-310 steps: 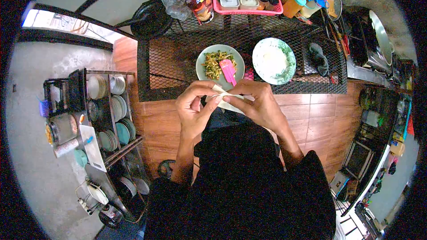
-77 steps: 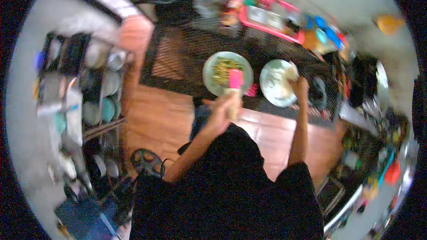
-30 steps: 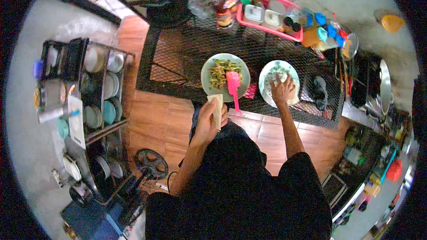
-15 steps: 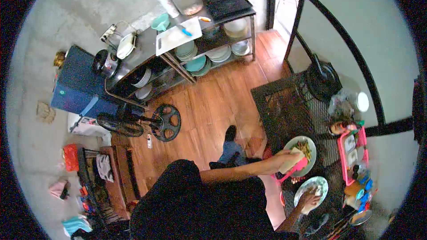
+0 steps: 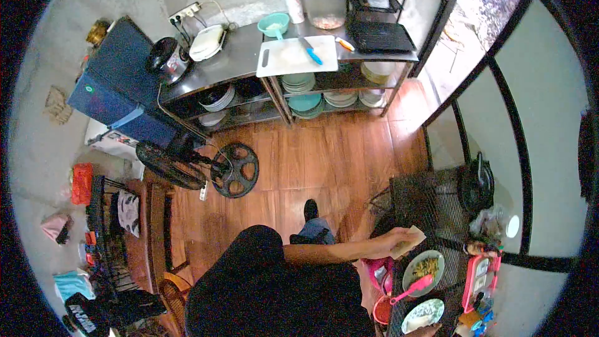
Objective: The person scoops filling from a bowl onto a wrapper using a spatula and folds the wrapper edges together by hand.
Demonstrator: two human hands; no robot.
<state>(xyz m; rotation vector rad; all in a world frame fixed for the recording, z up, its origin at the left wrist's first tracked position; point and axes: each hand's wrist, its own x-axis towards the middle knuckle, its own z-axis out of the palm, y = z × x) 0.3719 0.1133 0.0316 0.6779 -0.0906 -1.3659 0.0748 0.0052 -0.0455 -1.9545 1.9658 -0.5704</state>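
Note:
My left hand (image 5: 390, 243) is closed on a pale beige flat piece, perhaps a wrapper (image 5: 409, 243), held out over the black mesh table. Beneath it is a pale green plate (image 5: 410, 269) of shredded food (image 5: 427, 267), with a pink spatula (image 5: 417, 285) resting across its near side. My right hand (image 5: 428, 331) is by a patterned white plate (image 5: 433, 309), mostly cut off by the lower frame edge, so its fingers do not show. A pale piece (image 5: 419, 322) lies on that plate.
A red bowl (image 5: 382, 309) is near the table edge. A pink tray (image 5: 468, 290) and a black pan (image 5: 477, 187) are farther over. Across the floor stands a steel counter (image 5: 240, 56) with a cutting board (image 5: 293, 56) and knife (image 5: 310, 51). A fan (image 5: 234, 168) stands left.
The view has swung, bringing more of the counter into sight. My left hand has lifted away from the green plate with the pale piece. My right hand has slipped toward the lower edge.

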